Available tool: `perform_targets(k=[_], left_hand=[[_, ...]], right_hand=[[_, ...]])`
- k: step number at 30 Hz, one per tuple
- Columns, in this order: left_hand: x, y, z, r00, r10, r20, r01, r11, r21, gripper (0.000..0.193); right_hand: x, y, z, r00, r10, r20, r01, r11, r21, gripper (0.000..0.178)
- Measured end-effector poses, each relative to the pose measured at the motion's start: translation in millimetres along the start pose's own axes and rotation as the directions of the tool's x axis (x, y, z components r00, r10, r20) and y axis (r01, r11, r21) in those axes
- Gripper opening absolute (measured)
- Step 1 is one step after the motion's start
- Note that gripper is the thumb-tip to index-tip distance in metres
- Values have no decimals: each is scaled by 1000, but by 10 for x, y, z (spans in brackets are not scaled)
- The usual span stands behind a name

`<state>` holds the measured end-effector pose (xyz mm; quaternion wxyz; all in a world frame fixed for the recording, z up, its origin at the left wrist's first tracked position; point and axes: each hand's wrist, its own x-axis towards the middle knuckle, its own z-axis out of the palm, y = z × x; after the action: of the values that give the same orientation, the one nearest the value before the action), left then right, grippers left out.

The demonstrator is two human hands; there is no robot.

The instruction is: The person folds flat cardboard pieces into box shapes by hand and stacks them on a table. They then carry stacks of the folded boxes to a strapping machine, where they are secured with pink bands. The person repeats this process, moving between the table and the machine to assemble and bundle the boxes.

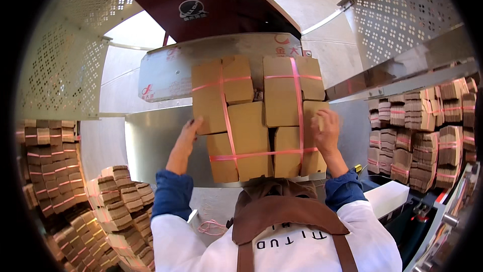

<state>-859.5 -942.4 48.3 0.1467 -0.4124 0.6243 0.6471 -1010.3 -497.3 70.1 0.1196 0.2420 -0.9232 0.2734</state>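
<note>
In front of me lie several stacks of brown cardboard pieces (251, 130), fitted side by side with narrow gaps between them. Pink straps (298, 101) cross over them lengthwise and sideways. On the left, my left hand (188, 133) touches the outer edge of the cardboard, its fingers stretched forward and partly turned from view. My right hand (327, 128) rests at the right edge, fingers apart and slightly bent over the top, holding nothing that I can see. The undersides of the stacks are hidden.
A metal table (153, 143) carries the stacks, with a grey metal plate (166, 78) behind and a dark red machine housing (196, 8) beyond. Strapped cardboard piles stand left (55, 171) and right (425, 141). Perforated panels (402, 15) flank the machine. Loose pink strapping (213, 227) lies below.
</note>
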Motion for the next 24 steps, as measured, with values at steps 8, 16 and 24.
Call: perform_targets(k=[8, 16, 24], left_hand=[[581, 692, 340, 987, 158, 28, -146, 954, -263, 71], [415, 761, 473, 991, 127, -35, -132, 943, -304, 74], [574, 528, 457, 991, 109, -77, -127, 947, -294, 71]], right_hand=[[636, -172, 459, 973, -199, 115, 201, 979, -10, 60], [591, -146, 431, 964, -205, 169, 205, 979, 14, 61], [507, -120, 468, 960, -206, 191, 204, 978, 29, 57]])
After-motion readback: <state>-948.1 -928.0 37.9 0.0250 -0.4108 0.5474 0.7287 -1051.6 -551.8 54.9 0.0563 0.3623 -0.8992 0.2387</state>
